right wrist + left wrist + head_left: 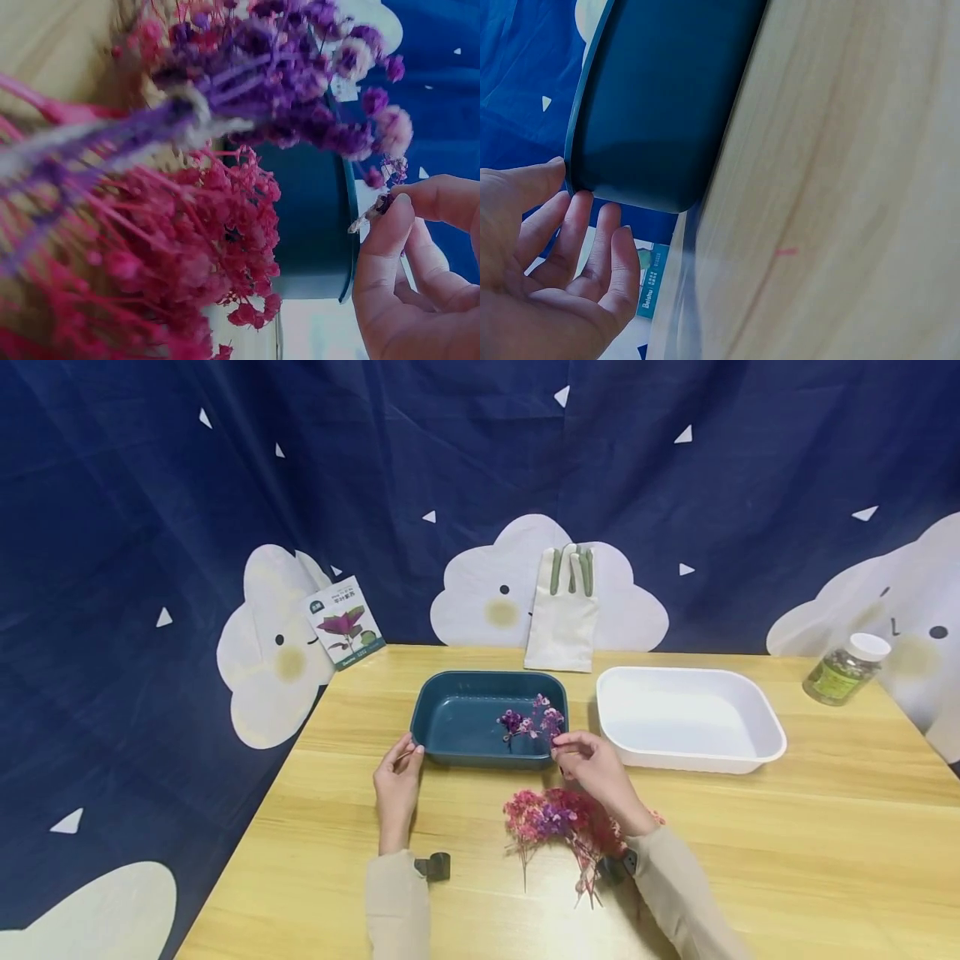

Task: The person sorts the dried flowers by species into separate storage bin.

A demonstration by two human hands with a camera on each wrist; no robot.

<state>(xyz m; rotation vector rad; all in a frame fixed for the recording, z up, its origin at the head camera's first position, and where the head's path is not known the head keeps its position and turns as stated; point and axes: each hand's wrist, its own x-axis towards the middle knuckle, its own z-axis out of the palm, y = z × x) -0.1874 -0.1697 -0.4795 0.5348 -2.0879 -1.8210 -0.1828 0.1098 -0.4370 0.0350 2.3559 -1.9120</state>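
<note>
A dark teal rectangular tray (463, 727) stands on the table. At its near left corner, my left hand (397, 787) holds the rim between thumb and fingers, as the left wrist view (570, 262) shows closely. My right hand (600, 777) pinches the thin stem end of a purple dried flower sprig (551, 720) between thumb and fingertips, over the tray's near right corner. Other purple blossoms (512, 722) show inside the tray beside it. Pink dried flowers (525, 814), with some purple flowers (285, 97) among them, lie on the table below my right wrist.
Right of the teal tray stands a white tray (686, 714). A clear jar with a white lid (847, 668) is at the far right. Pale gloves (564, 618) with green fingers lie at the back edge, and a plant-picture packet (347, 625) leans at the back left.
</note>
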